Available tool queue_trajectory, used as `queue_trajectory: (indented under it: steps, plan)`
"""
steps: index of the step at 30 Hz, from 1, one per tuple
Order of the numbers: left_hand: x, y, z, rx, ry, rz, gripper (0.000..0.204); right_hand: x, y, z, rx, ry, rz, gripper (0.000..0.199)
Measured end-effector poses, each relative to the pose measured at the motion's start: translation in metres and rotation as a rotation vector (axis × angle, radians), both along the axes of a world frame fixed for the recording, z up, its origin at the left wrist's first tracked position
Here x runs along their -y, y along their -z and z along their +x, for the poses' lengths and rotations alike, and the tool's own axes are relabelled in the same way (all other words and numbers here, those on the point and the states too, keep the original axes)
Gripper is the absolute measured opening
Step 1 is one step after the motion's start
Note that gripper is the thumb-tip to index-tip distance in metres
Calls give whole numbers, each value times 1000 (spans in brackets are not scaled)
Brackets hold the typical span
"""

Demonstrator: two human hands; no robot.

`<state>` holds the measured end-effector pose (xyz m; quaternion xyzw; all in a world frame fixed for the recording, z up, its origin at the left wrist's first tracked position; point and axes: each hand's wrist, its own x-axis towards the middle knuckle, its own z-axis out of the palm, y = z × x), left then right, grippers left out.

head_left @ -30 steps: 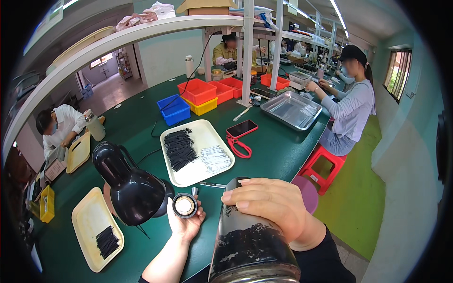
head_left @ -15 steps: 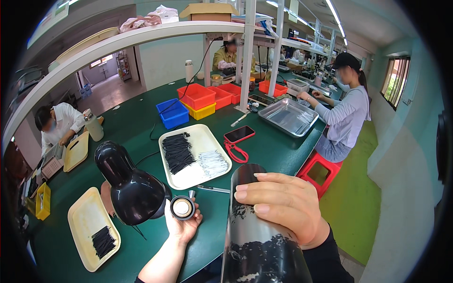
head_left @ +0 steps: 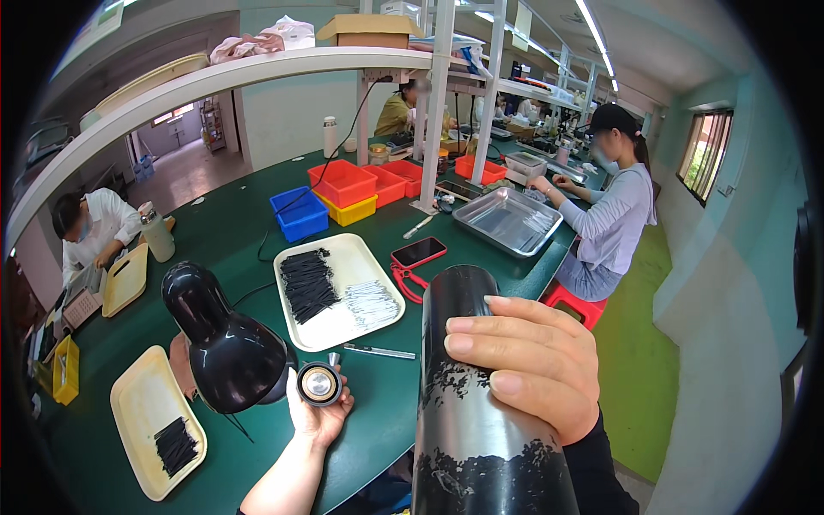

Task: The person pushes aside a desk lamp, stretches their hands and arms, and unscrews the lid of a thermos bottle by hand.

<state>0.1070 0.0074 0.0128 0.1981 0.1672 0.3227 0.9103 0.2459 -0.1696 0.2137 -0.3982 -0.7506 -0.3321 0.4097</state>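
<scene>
My right hand (head_left: 541,360) is wrapped round a large black bottle (head_left: 476,421) whose paint is worn off to bare metal in patches. It is held close up, its far end pointing away from me; its near end runs out of the lower edge. On the upturned fingers of my left hand (head_left: 322,422) rests a round black bottle lid (head_left: 319,384) with a metallic inside, gripped at its rim. A black desk lamp (head_left: 232,356) stands just left of that hand. Beyond the lid a slim metal-and-grey craft knife or similar tool (head_left: 380,352) lies on the green table (head_left: 378,412).
A cream tray (head_left: 339,330) carries black and white thin strips; another tray (head_left: 137,403) holds black ones. Farther off are a phone (head_left: 419,251), blue bin (head_left: 299,213), red bin (head_left: 342,182), metal tray (head_left: 511,223) and shelf post (head_left: 436,112). Co-workers sit left, right and behind.
The view has shifted, so the table's things appear slightly farther left. The bottle's far end shows higher in the picture. Both hands keep their hold on bottle and lid.
</scene>
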Motion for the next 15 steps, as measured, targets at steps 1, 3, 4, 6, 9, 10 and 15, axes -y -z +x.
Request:
queue_trajectory:
  steps: [1, 3, 4, 6, 9, 10, 15]
  plan:
    - [0, 0, 1, -14, -2, -11, 69, 1, -2, 0, 7, 1, -1, 22]
    - [0, 3, 0, -28, 8, -9, 69, 4, -4, -1, 16, 14, -1, 22]
    - [1, 3, 0, -25, 7, -5, 69, 5, -6, -3, 20, 22, -4, 22]
    - [2, 4, 1, -43, 19, -13, 68, 6, -8, -2, 32, 21, 8, 22]
    - [0, 9, 2, -27, 28, -76, 68, 8, -9, 0, 43, 26, 16, 23]
    - [0, 10, 2, -25, 29, -74, 68, 9, -9, 0, 47, 26, 17, 23]
    - [-1, 14, 2, -10, 18, 49, 68, 10, -11, -2, 47, 34, 33, 23]
